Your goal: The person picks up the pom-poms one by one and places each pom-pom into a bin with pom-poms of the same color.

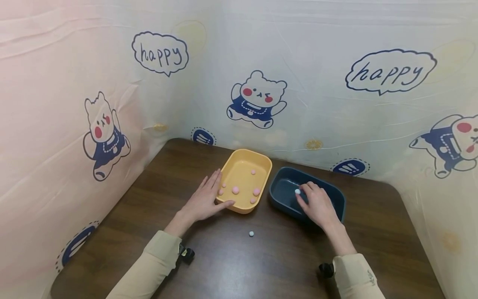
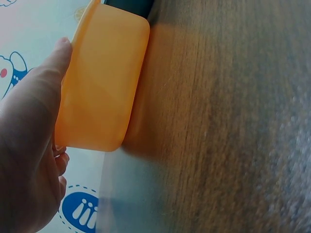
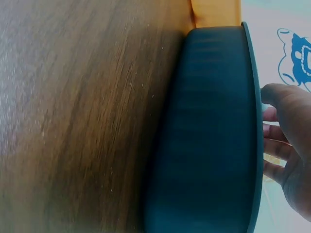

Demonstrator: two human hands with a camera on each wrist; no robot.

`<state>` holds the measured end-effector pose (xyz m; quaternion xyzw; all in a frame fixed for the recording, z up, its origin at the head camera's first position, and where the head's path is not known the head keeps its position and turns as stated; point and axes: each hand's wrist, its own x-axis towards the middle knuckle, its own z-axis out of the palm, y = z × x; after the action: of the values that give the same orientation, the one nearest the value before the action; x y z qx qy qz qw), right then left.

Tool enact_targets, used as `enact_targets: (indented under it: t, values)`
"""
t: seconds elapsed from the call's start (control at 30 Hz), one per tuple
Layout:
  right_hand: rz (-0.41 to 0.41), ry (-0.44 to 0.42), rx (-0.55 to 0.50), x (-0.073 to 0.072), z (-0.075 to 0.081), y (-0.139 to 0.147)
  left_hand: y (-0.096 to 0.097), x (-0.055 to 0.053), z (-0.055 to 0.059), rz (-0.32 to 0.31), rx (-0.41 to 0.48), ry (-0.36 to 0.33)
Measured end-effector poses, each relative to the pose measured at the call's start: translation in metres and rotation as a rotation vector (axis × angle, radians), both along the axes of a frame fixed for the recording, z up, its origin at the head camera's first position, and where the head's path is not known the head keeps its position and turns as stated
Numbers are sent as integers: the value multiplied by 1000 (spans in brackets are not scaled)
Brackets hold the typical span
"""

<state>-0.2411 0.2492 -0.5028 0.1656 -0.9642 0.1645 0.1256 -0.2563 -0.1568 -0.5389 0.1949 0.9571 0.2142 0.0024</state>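
My right hand (image 1: 318, 204) is over the dark blue tray (image 1: 337, 198), pinching a small light blue ball (image 1: 297, 191) between thumb and fingertips. From the right wrist view, the fingers (image 3: 276, 131) are partly hidden behind the tray's side wall. My left hand (image 1: 203, 198) rests against the left near corner of the yellow tray (image 1: 244, 166), its fingers straight along the rim and its thumb across the near edge. Inside that tray lie several pink balls (image 1: 235, 190) of differing sizes. Another small light blue ball (image 1: 251, 234) lies on the table in front of the trays.
Both trays stand side by side near the back of the brown wooden table (image 1: 224, 257). A pale curtain (image 1: 317, 33) printed with cartoon bears and lettering hangs behind and along both sides.
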Motion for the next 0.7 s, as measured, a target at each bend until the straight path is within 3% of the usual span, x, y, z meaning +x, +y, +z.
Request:
enact_targets:
  t: [0.37,0.7]
  values:
    - [-36,-40,-10,0,-2,4,0,1,1,3,-1,-8]
    - [26,-51,-10,7,-2,-7,-1,0,0,-2,2,-5]
